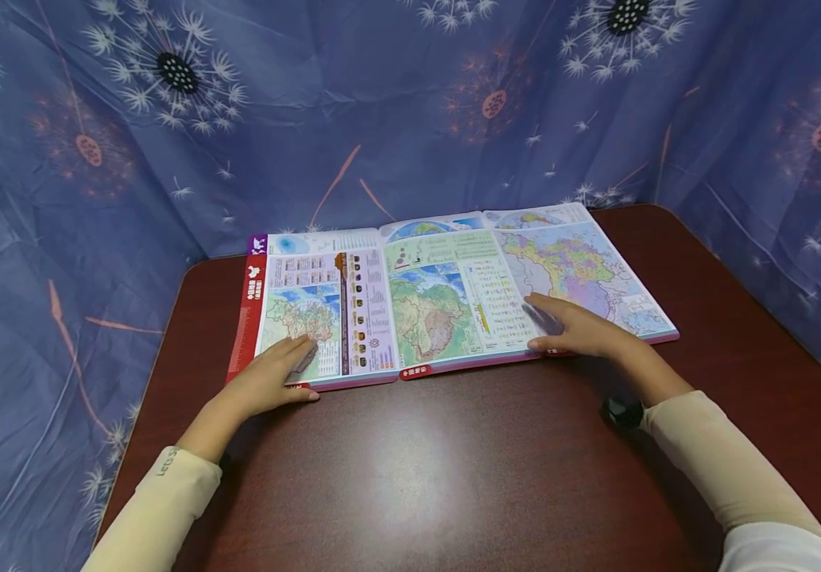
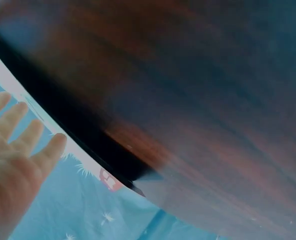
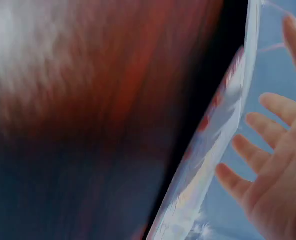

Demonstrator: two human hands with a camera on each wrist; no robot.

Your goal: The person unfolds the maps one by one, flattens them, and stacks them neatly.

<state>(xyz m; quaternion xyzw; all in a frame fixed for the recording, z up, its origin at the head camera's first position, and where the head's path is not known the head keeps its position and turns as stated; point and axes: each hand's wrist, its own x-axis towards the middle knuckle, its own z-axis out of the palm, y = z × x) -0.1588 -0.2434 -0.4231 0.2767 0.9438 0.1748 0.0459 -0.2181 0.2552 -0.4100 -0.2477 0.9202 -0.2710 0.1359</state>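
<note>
A folding map lies spread on the table, its panels side by side, with printed maps, charts and a red strip down the left edge. Over its lower left part is my left hand, the thumb at the near edge. Toward the right, my right hand is over the lower part of the map, thumb also near that edge. The left wrist view shows the left hand with straight, slightly spread fingers. Extended fingers of the right hand appear in the right wrist view. Whether the fingers touch the paper cannot be told.
The dark brown wooden table has rounded far corners and a bright glare spot in front of the map. Blue curtains with a dandelion print hang behind it and along both sides. A dark band is on the right wrist.
</note>
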